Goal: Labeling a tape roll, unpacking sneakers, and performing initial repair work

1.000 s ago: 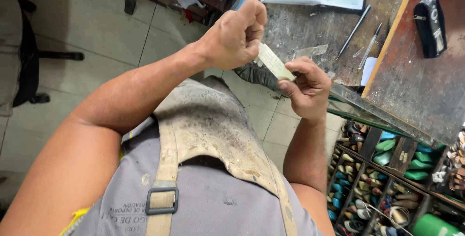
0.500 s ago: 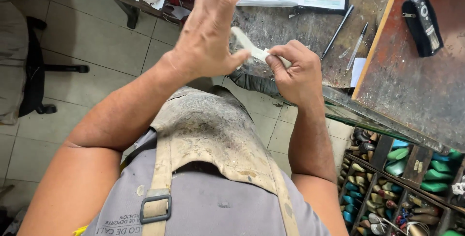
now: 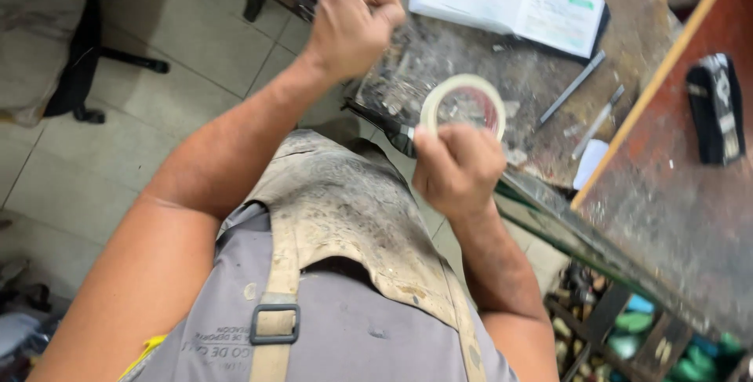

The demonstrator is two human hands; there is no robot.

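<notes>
The right hand (image 3: 459,166) is gripping a roll of pale tape (image 3: 463,105) by its lower rim, holding it upright above the grimy workbench (image 3: 533,76), its open ring facing the camera. The left hand (image 3: 353,13) is hovering curled, fingers loosely closed, holding nothing discernible.

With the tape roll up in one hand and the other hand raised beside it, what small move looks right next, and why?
Probably bring the left hand back down to the tape roll and pinch its loose end. The right hand holds the roll upright over the worn workbench, open side to the camera, while the left is lifted clear and closed, blurred, not touching it. Whether it grips a strip cannot be told.
</notes>
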